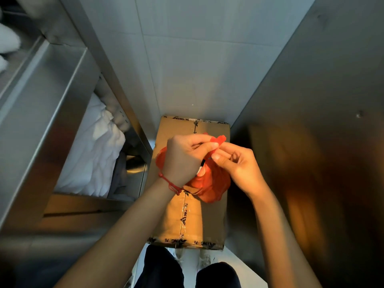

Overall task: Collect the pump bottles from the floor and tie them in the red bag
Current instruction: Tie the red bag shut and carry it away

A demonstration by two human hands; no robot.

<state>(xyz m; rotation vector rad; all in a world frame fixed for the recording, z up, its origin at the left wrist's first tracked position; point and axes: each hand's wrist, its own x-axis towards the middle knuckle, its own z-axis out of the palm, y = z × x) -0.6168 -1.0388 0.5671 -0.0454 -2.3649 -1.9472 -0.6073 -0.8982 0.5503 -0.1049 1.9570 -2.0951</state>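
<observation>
Biggest thing in view was the taped cardboard box (pixel 188 217) on the floor, wedged between a steel shelf unit (pixel 52 113) on the left and a steel panel on the right. The red bag (pixel 209 183) sat on top of the box, directly under both hands, so neither really had a reach advantage. Something white and dark peeked through the bag's mouth, probably a pump bottle (pixel 201 170), but I couldn't say how many were inside. The left hand (pixel 185 157) was pinched shut on one red handle strip (pixel 218 140) poking up and to the right. The right hand (pixel 239 165) was pinching the bag plastic just beside it, fingertips nearly touching. Looked like mid-knot to me.
</observation>
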